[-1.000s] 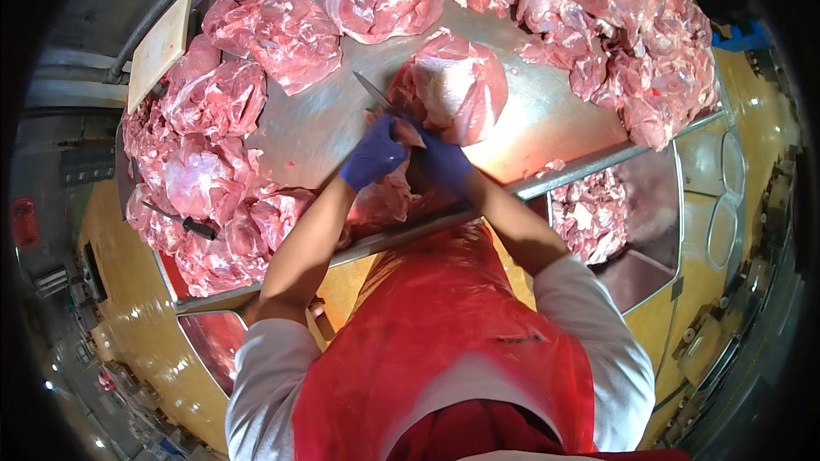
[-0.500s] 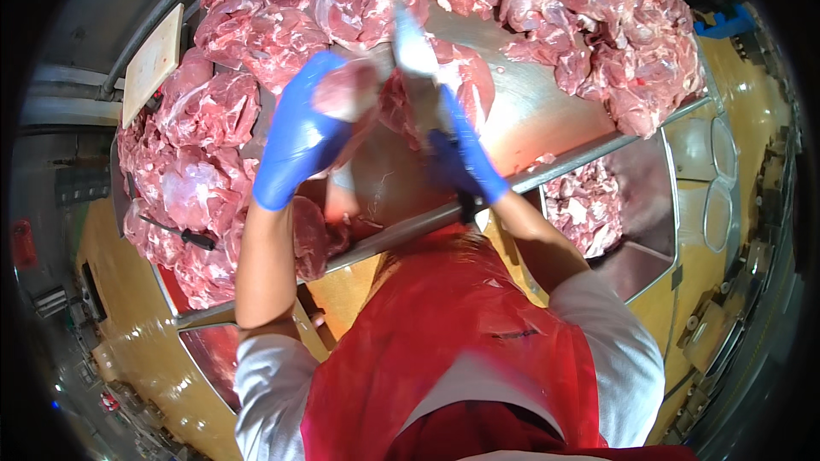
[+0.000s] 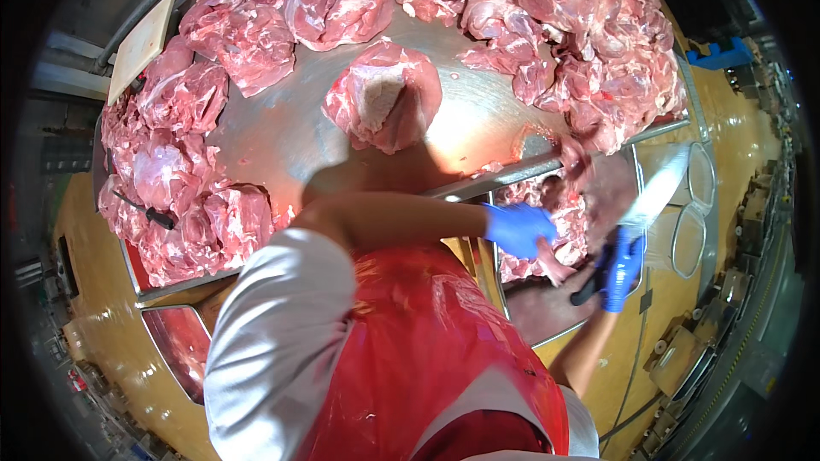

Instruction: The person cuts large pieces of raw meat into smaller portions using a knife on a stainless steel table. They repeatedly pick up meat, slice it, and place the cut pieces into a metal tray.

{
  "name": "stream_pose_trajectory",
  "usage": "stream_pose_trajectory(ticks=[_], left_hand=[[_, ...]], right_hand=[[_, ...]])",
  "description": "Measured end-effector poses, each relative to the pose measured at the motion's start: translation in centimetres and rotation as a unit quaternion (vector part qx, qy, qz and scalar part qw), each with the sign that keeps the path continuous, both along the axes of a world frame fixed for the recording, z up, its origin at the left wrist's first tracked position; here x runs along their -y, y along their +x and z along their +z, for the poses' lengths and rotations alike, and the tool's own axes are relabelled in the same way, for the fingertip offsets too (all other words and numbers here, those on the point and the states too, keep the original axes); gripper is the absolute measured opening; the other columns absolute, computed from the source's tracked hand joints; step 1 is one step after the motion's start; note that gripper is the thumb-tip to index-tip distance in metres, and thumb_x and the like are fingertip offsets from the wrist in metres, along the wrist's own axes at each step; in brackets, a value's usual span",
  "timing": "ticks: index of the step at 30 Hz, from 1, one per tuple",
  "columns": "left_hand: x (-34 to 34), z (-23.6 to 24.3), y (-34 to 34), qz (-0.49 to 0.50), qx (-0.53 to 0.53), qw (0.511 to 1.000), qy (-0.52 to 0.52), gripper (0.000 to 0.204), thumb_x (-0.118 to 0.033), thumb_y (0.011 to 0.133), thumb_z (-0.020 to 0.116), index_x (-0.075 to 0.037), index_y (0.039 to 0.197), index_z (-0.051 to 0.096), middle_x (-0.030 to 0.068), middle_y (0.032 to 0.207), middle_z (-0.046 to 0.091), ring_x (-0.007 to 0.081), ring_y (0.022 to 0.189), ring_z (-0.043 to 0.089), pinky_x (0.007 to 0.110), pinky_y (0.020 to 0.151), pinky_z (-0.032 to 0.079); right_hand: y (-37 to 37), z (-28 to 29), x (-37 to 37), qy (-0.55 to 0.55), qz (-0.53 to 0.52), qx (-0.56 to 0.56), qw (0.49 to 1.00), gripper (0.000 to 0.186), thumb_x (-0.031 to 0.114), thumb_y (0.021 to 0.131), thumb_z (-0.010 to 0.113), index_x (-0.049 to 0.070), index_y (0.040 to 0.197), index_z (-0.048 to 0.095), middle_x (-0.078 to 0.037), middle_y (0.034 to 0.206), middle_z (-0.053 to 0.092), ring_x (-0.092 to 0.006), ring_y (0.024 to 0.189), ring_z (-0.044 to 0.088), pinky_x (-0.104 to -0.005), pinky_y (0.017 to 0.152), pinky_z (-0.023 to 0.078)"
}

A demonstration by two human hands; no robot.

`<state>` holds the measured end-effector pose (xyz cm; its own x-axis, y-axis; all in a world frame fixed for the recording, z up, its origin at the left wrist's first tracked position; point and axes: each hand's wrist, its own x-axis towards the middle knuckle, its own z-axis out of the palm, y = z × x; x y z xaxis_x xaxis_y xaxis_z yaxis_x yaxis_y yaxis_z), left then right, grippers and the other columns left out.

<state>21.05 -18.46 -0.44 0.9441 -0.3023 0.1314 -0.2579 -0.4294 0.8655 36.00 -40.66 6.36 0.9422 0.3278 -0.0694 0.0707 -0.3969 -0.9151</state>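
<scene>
My left arm reaches across my body to the right. My left hand (image 3: 518,229), in a blue glove, is closed over a metal tray (image 3: 617,243) with a strip of meat (image 3: 555,265) at its fingertips. Pink and white meat trimmings (image 3: 521,269) lie in that tray. Further right, my right hand (image 3: 622,271), also blue-gloved, grips a knife (image 3: 658,192) by its black handle, the broad blade pointing up and away. A large piece of raw meat (image 3: 384,94) rests alone on the steel table (image 3: 290,132). A blurred scrap of meat (image 3: 574,158) is by the table's edge.
Large meat pieces are heaped at the left (image 3: 171,179) and the far right (image 3: 598,43) of the table. A second knife (image 3: 154,215) lies on the left heap. A white board (image 3: 141,43) leans at the far left; another metal tray (image 3: 179,341) sits below.
My left hand has swung from over the table to the right-hand tray. My right hand has carried the knife right and nearer. The middle meat piece now shows uncovered.
</scene>
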Motion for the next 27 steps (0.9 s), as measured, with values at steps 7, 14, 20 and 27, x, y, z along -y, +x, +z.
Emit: stream_pose_trajectory(ticks=[7, 14, 20, 27], left_hand=[[-34.7, -6.6, -17.0, 0.651, 0.049, 0.755, -0.059, 0.025, -0.033, 0.092, 0.063, -0.008, 0.092, 0.069, -0.0006, 0.072, 0.064, 0.01, 0.055, 0.057, 0.021, 0.044, 0.042], [-34.3, -8.4, -19.3, 0.421, -0.38, 0.697, -0.438, 0.049, -0.063, 0.091, 0.058, -0.015, 0.091, 0.066, 0.0012, 0.071, 0.062, 0.0144, 0.051, 0.054, 0.03, 0.049, 0.048], [-27.0, -10.0, -26.1, 0.414, -0.371, 0.71, -0.432, 0.063, -0.063, 0.096, 0.049, -0.004, 0.111, 0.064, 0.0155, 0.096, 0.072, 0.026, 0.073, 0.073, 0.037, 0.06, 0.061], [-26.3, -9.4, -33.9, 0.371, -0.354, 0.658, -0.552, 0.052, -0.056, 0.1, 0.049, -0.009, 0.112, 0.067, 0.0094, 0.087, 0.07, 0.0176, 0.069, 0.066, 0.032, 0.06, 0.056]], right_hand=[[-6.2, -11.2, -17.4, 0.077, 0.226, -0.209, 0.948, 0.028, 0.015, 0.1, 0.057, 0.002, 0.125, 0.055, -0.005, 0.103, 0.062, -0.0128, 0.09, 0.062, -0.0304, 0.071, 0.056], [-8.7, -16.5, -34.8, 0.155, 0.318, -0.334, 0.874, 0.031, 0.02, 0.095, 0.065, 0.009, 0.121, 0.053, 0.001, 0.099, 0.058, -0.0098, 0.089, 0.056, -0.0252, 0.081, 0.048], [-14.3, -15.6, -35.0, 0.167, 0.281, -0.433, 0.84, 0.027, 0.015, 0.094, 0.064, 0.009, 0.119, 0.056, 0.001, 0.103, 0.06, -0.0115, 0.096, 0.06, -0.0285, 0.088, 0.051], [-21.6, -15.5, -36.6, 0.165, 0.342, -0.47, 0.797, 0.031, 0.013, 0.093, 0.063, 0.009, 0.123, 0.054, -0.004, 0.106, 0.064, -0.0176, 0.098, 0.065, -0.0325, 0.091, 0.054]])
